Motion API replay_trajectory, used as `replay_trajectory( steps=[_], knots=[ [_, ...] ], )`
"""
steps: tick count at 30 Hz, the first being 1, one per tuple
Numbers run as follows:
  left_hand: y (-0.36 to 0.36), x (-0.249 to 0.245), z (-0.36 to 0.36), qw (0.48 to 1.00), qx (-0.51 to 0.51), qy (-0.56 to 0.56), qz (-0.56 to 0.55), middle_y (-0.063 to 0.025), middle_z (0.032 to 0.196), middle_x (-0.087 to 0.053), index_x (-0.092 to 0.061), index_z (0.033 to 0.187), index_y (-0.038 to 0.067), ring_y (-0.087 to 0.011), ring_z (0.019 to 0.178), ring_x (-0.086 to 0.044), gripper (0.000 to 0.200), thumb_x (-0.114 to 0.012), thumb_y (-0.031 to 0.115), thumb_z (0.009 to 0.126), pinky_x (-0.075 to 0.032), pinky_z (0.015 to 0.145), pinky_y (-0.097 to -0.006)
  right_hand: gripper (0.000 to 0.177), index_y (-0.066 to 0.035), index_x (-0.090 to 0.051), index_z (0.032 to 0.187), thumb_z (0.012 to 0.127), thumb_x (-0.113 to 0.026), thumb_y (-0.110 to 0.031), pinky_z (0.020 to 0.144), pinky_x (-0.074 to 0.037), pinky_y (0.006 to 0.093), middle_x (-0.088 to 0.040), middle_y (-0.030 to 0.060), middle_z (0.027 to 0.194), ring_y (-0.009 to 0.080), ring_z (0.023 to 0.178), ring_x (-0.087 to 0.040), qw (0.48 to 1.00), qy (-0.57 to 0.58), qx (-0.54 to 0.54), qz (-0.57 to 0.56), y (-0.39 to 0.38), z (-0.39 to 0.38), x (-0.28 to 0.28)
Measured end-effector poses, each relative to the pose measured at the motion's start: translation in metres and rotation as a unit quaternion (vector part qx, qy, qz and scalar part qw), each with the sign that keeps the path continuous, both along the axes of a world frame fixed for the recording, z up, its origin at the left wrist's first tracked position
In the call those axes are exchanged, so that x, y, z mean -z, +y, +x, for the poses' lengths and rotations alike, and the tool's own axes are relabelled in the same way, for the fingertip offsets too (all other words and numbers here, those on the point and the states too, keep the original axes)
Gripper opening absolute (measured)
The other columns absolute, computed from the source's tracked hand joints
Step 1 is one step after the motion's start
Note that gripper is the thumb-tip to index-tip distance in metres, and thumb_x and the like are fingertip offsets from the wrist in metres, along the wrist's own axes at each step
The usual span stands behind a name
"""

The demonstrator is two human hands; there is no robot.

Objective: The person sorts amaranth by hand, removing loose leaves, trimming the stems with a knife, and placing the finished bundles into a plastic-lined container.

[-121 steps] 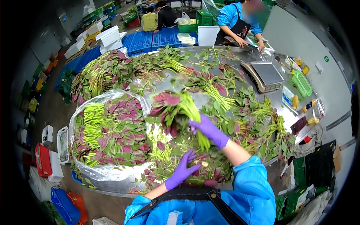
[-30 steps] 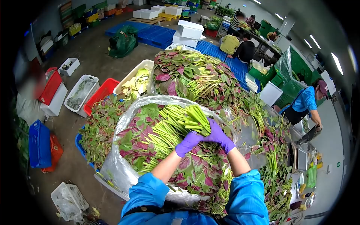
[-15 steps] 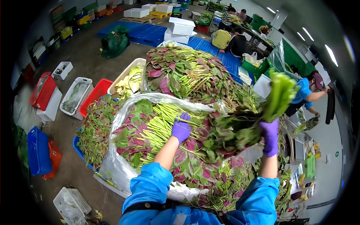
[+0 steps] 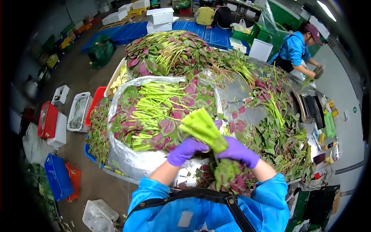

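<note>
A bunch of amaranth (image 4: pixel 205 129), its pale green cut stems pointing up and left and its green and purple leaves hanging down, is held before my chest. My right hand (image 4: pixel 240 152), in a purple glove, is closed round the stems from the right. From the left, my left hand (image 4: pixel 187 151), also gloved in purple, meets the bunch with its fingers together; its fingertips are partly hidden. Just beyond my hands lies a plastic-lined heap of amaranth (image 4: pixel 158 112), stems mostly side by side.
Another amaranth pile (image 4: pixel 170 52) stands behind the lined heap. Loose amaranth (image 4: pixel 274 143) covers the right of the metal table (image 4: pixel 241 87), near a scale (image 4: pixel 305 110). A co-worker (image 4: pixel 295 48) stands at the far right. Crates, including a blue one (image 4: pixel 58 176), sit on the left floor.
My right hand has brought the amaranth bunch from the right to my chest. My left hand has left the lined heap and come to the bunch. The view has shifted.
</note>
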State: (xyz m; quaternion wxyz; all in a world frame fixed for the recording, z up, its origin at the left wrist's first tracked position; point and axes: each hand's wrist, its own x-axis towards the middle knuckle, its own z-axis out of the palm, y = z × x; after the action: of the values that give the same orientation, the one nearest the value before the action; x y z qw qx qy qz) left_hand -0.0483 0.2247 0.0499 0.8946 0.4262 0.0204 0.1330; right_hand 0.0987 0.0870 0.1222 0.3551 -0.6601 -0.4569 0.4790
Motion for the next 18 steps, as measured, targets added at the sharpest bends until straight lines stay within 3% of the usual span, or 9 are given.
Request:
replay_trajectory(
  steps=[2, 4, 8, 10, 12, 13, 15, 16, 18],
  knots=[
    [-0.04, 0.01, 0.009, 0.989, -0.106, -0.034, -0.095, -0.0146, 0.133, -0.038, -0.019, 0.139, 0.009, -0.0276, 0.123, -0.038, 0.087, -0.069, 0.01, 0.068, -0.033, 0.101, -0.0396, 0.064, -0.006, -0.051, 0.11, 0.057, -0.072, -0.035, 0.071, -0.049, 0.0352, -0.062, 0.017, 0.087, 0.0286, 0.076, -0.062, 0.99, -0.139, -0.017, -0.017, -0.013, -0.013, 0.061],
    [-0.067, 0.019, 0.006, 0.969, -0.196, 0.083, -0.128, -0.0167, 0.123, -0.047, -0.017, 0.139, 0.009, -0.0295, 0.114, -0.048, 0.083, -0.064, 0.004, 0.07, -0.04, 0.095, -0.0397, 0.066, -0.004, -0.049, 0.11, 0.058, -0.071, -0.039, 0.067, -0.05, 0.0382, -0.063, 0.0169, 0.081, 0.0312, 0.071, -0.062, 0.984, -0.176, -0.005, -0.031, -0.024, -0.031, 0.073],
    [-0.086, 0.013, 0.009, 0.952, -0.268, 0.135, -0.054, -0.0076, 0.085, -0.058, -0.033, 0.131, 0.003, -0.0204, 0.081, -0.06, 0.07, -0.061, -0.004, 0.067, -0.049, 0.078, -0.0305, 0.082, -0.001, -0.035, 0.124, 0.062, -0.071, -0.041, 0.076, -0.047, 0.0397, -0.06, 0.022, 0.097, 0.0349, 0.088, -0.059, 0.977, -0.194, -0.055, -0.069, -0.043, -0.034, 0.069],
    [-0.087, -0.018, 0.007, 0.943, -0.295, 0.153, 0.004, -0.0052, 0.082, -0.057, -0.043, 0.122, 0.002, -0.0143, 0.075, -0.058, 0.064, -0.064, -0.003, 0.063, -0.049, 0.071, -0.0282, 0.083, -0.003, -0.029, 0.132, 0.068, -0.071, -0.034, 0.089, -0.042, 0.0366, -0.054, 0.0196, 0.114, 0.0305, 0.105, -0.053, 0.946, -0.175, -0.086, 0.261, -0.062, -0.009, 0.09],
    [-0.074, -0.05, -0.008, 0.916, -0.345, 0.177, 0.099, -0.0049, 0.079, -0.056, -0.046, 0.117, 0.002, -0.0137, 0.072, -0.057, 0.062, -0.067, -0.003, 0.058, -0.048, 0.067, -0.027, 0.08, -0.005, -0.027, 0.136, 0.072, -0.07, -0.027, 0.097, -0.034, 0.034, -0.047, 0.0156, 0.124, 0.0255, 0.115, -0.044, 0.989, -0.044, -0.026, 0.138, -0.094, 0.031, 0.044],
    [-0.071, -0.078, -0.017, 0.934, -0.319, 0.13, 0.092, -0.0046, 0.078, -0.056, -0.048, 0.114, 0.003, -0.0135, 0.071, -0.057, 0.06, -0.068, -0.002, 0.058, -0.048, 0.067, -0.0268, 0.072, -0.007, -0.035, 0.132, 0.073, -0.069, -0.026, 0.093, -0.038, 0.0334, -0.053, 0.0135, 0.116, 0.0238, 0.107, -0.05, 0.989, -0.047, 0.06, 0.13, -0.107, 0.06, 0.076],
    [-0.077, -0.113, -0.019, 0.948, -0.294, 0.085, 0.086, -0.0043, 0.077, -0.056, -0.05, 0.111, 0.003, -0.0133, 0.071, -0.056, 0.058, -0.069, -0.002, 0.057, -0.048, 0.067, -0.0265, 0.048, -0.004, -0.052, 0.113, 0.073, -0.066, -0.027, 0.07, -0.048, 0.0364, -0.061, 0.0134, 0.088, 0.0257, 0.08, -0.061, 0.954, -0.235, 0.179, 0.059, -0.136, 0.109, 0.099],
    [-0.08, -0.122, -0.017, 0.944, -0.25, 0.144, 0.159, -0.004, 0.078, -0.057, -0.05, 0.11, 0.003, -0.0139, 0.072, -0.057, 0.056, -0.069, -0.001, 0.058, -0.048, 0.068, -0.027, 0.046, -0.003, -0.054, 0.108, 0.072, -0.065, -0.03, 0.064, -0.047, 0.0387, -0.061, 0.0152, 0.084, 0.0309, 0.074, -0.06, 0.92, -0.365, 0.143, 0.008, -0.158, 0.132, 0.137],
    [-0.085, -0.107, -0.003, 0.905, -0.175, 0.252, 0.296, -0.0035, 0.081, -0.059, -0.054, 0.104, 0.005, -0.0155, 0.075, -0.058, 0.045, -0.069, -0.001, 0.061, -0.048, 0.07, -0.0287, 0.045, -0.004, -0.054, 0.107, 0.07, -0.064, -0.028, 0.065, -0.048, 0.0405, -0.062, 0.016, 0.084, 0.034, 0.075, -0.06, 0.92, -0.372, 0.051, -0.115, -0.182, 0.138, 0.171]
  ],
)
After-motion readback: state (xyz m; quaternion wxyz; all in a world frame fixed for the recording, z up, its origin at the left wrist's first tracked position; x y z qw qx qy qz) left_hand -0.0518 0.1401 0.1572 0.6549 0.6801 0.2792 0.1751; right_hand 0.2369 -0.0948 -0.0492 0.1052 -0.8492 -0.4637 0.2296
